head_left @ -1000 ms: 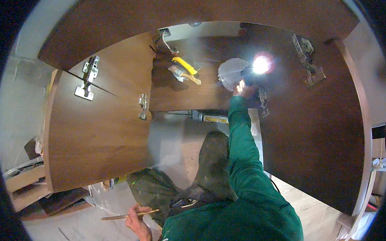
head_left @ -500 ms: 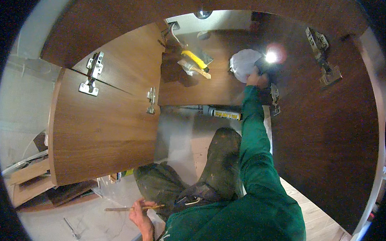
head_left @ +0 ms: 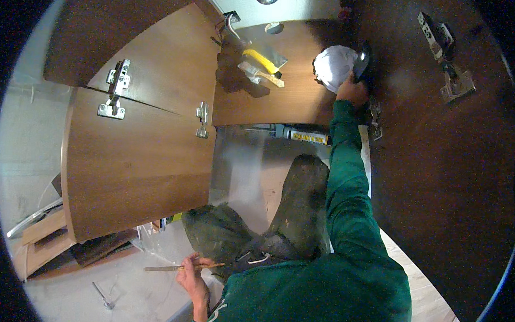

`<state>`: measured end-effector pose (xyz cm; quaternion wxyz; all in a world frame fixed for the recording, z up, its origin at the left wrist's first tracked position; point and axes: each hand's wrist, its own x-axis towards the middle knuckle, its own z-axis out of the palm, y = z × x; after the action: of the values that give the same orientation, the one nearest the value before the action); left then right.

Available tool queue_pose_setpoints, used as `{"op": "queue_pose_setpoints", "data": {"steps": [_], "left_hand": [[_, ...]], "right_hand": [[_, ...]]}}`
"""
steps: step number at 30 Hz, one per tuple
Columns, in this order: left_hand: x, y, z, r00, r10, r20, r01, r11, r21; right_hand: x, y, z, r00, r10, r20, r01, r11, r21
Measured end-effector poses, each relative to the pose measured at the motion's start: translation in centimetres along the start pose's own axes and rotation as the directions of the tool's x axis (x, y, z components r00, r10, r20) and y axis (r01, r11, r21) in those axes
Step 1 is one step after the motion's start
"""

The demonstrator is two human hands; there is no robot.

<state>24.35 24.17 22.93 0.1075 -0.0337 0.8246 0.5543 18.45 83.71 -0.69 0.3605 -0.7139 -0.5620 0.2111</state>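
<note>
Low at the left, my left hand is closed round a thin brown stick-like tool, flat at its outer end; its exact kind is not clear. My right arm reaches into the open cabinet. There my right hand grips a dark hand-held lamp with a small bright light. Against it sits a bunched white cloth-like thing, lit brightly; whether my fingers also hold it I cannot tell. Left of it on the cabinet floor lie a yellow-handled tool and a wooden-handled brush.
Open doors stand on both sides, the left door and the dark right door, with metal hinges. A sealant cartridge lies beneath the cabinet's front edge. Cables emerge at the back left. Boards and a metal rod lie left.
The lamp has turned, so its beam now falls on the white thing instead of glaring toward me. My view has shifted slightly. My left hand still holds the thin tool.
</note>
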Motion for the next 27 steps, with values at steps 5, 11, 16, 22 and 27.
{"op": "queue_pose_setpoints", "data": {"steps": [5, 11, 16, 22, 27], "left_hand": [[0.0, -0.1, 0.0, 1.000, 0.007, 0.029, -0.008, 1.000, 0.011], [0.0, 0.0, 0.3, 0.999, 0.025, 0.024, -0.026, 0.998, 0.056], [-0.1, 0.3, 0.9, 1.000, 0.005, 0.011, -0.005, 0.999, 0.048], [0.0, 0.3, 1.5, 0.999, 0.014, 0.043, -0.017, 0.997, 0.075], [0.0, 0.3, 1.5, 0.999, 0.004, 0.045, -0.010, 0.992, 0.129]], "right_hand": [[-0.7, 0.1, -0.9, 0.992, -0.082, -0.099, 0.088, 0.995, 0.055], [-0.8, -1.3, 1.7, 0.998, -0.005, 0.068, -0.012, 0.968, 0.249], [-1.0, -1.1, 1.8, 0.999, -0.039, 0.028, 0.029, 0.958, 0.285], [-2.7, 1.1, -0.5, 0.960, -0.274, -0.054, 0.273, 0.962, -0.019], [-3.1, 1.2, -1.0, 0.954, -0.281, -0.105, 0.283, 0.959, 0.001]]}}
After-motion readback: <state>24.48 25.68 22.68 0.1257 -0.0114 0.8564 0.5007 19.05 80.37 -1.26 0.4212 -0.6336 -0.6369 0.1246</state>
